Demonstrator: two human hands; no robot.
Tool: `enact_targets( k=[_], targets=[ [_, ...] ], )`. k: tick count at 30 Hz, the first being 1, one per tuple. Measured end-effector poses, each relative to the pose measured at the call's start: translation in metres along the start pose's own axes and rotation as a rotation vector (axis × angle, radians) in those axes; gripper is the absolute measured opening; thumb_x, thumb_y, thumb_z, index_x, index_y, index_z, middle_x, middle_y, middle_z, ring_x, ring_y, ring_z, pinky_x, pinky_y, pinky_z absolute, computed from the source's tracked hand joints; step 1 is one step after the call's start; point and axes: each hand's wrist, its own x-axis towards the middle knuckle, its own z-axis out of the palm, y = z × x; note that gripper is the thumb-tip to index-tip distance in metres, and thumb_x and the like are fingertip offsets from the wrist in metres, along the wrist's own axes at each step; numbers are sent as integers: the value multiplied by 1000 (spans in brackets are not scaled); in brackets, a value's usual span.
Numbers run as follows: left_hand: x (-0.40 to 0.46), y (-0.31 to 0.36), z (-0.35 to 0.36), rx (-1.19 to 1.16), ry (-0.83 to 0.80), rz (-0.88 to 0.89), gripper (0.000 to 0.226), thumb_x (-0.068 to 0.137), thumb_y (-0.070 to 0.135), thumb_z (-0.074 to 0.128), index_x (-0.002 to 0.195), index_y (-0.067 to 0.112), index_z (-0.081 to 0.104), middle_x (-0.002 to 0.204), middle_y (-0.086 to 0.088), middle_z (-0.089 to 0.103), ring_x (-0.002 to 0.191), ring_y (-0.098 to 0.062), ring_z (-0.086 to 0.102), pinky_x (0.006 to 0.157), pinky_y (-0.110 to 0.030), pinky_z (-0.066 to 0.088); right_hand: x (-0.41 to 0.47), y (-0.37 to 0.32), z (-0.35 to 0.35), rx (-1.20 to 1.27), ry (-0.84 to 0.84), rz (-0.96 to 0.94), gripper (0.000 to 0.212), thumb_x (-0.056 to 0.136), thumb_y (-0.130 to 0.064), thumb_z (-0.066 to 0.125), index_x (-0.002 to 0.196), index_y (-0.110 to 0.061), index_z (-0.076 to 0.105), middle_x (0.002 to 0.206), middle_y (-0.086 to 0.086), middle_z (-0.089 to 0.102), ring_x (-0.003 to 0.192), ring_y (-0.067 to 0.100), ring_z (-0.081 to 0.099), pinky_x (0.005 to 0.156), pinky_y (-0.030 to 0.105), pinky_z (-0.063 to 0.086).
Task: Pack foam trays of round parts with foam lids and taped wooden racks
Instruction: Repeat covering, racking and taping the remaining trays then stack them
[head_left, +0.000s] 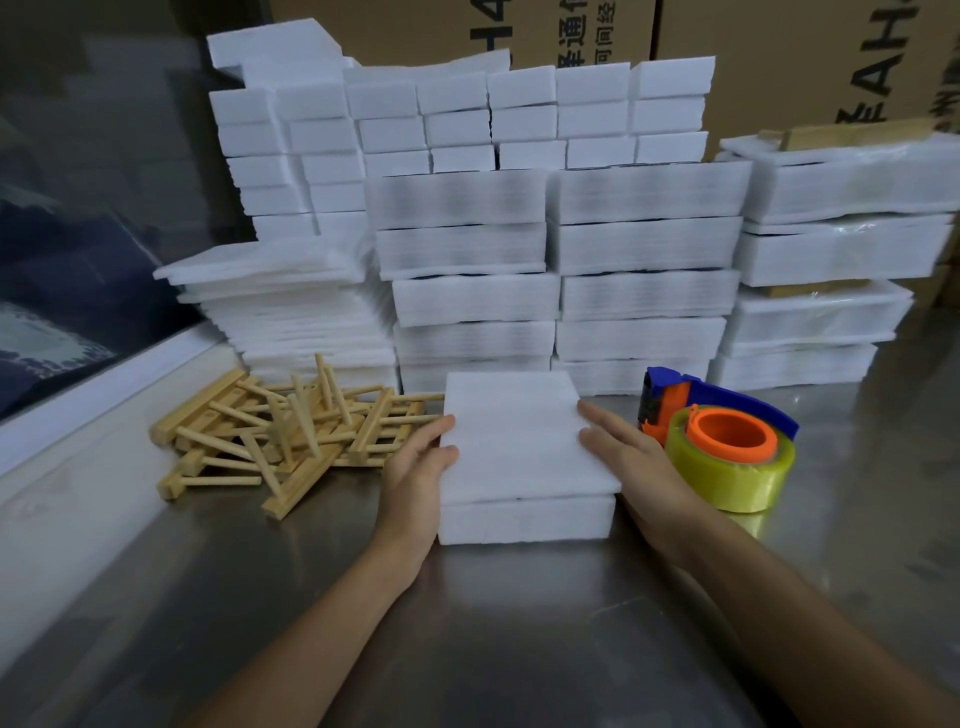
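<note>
My left hand (415, 467) and right hand (623, 457), fingers flat, press the foam lid (519, 436) between them; tray (524, 519) covered, rack and taping remain.

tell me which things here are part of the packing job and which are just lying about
In the job:
foam tray, on the steel table
foam lid on it, left hand and right hand at its sides
wooden racks
tape dispenser
foam stacks

Lying about:
cardboard boxes

Likely packing warehouse: stacked foam trays (644, 244), cartons (779, 67).
</note>
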Motion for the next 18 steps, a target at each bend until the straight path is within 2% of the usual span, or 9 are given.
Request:
enact_targets(
  k=[3, 5, 7, 8, 10, 14, 18],
  targets=[
    [3, 7, -15, 309, 128, 323, 35, 94, 2, 53, 89, 32, 70, 92, 13, 72, 88, -2, 66, 75, -20, 52, -1, 0, -1, -24, -3, 4, 36, 97, -24, 58, 131, -33, 60, 127, -10, 59, 107, 6, 61, 74, 15, 50],
    [11, 9, -33, 727, 137, 515, 25, 91, 6, 60, 96, 29, 68, 97, 13, 68, 90, -7, 64, 78, -28, 53, 0, -1, -2, -32, -5, 1, 35, 97, -24, 58, 131, -33, 60, 128, -9, 58, 109, 8, 60, 77, 17, 50],
    [17, 7, -47, 1197, 22, 494, 31, 88, 19, 66, 118, 23, 66, 116, 5, 62, 106, -18, 56, 90, -38, 47, 0, 0, -3, -22, -6, 2, 37, 96, -22, 59, 132, -30, 60, 126, -9, 60, 108, 9, 62, 79, 17, 50],
    [19, 4, -52, 1327, -20, 445, 37, 87, 23, 66, 124, 22, 64, 122, 3, 58, 112, -21, 52, 93, -39, 44, 0, 0, -3, -14, -3, 2, 37, 96, -21, 60, 132, -29, 60, 125, -10, 61, 107, 9, 63, 79, 17, 51],
    [20, 3, -56, 1310, -15, 389, 38, 89, 19, 65, 127, 17, 64, 123, 0, 56, 113, -23, 51, 92, -38, 44, 1, 1, -3, -5, 6, 0, 37, 95, -19, 60, 132, -28, 60, 119, -12, 64, 102, 5, 66, 75, 15, 52],
    [23, 4, -58, 1223, 15, 365, 33, 91, 16, 65, 124, 14, 66, 109, 1, 51, 93, -20, 55, 78, -37, 48, 1, 0, -2, -16, -7, 8, 38, 96, -22, 60, 133, -30, 59, 110, -20, 63, 95, 0, 66, 66, 10, 52],
    [22, 4, -62, 1153, 76, 430, 17, 91, 15, 66, 104, 12, 75, 99, 0, 56, 85, -21, 56, 70, -35, 46, 1, 2, -3, -3, -7, 3, 39, 95, -21, 60, 134, -28, 58, 108, -19, 64, 89, -2, 69, 64, 10, 52]
  ],
)
